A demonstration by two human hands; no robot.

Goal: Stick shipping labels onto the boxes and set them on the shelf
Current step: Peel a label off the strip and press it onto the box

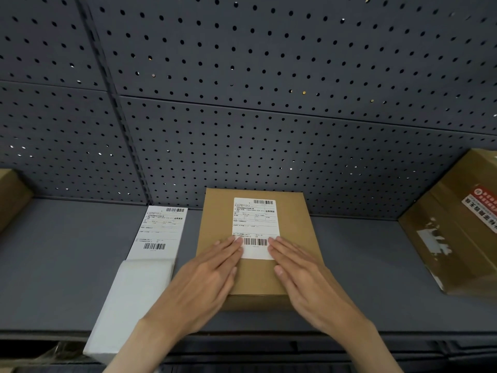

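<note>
A flat brown cardboard box (pixel 215 224) lies on the grey shelf (pixel 67 251), its far edge near the pegboard back wall. A white shipping label (pixel 255 219) with barcodes sits on the box's top. My left hand (pixel 207 275) lies flat with straight fingers, its fingertips pressing the label's lower left corner. My right hand (pixel 304 275) mirrors it, fingertips pressing the lower right corner. To the left of the box a strip of printed labels (pixel 161 232) runs from a white stack (pixel 131 300) of folded label paper.
A large brown carton (pixel 457 227) with a red-and-white sticker stands on the shelf at the right. Another carton's corner (pixel 10 195) shows at the far left. A dark perforated pegboard (pixel 242 103) forms the back wall. The shelf's front edge (pixel 269 335) runs below my wrists.
</note>
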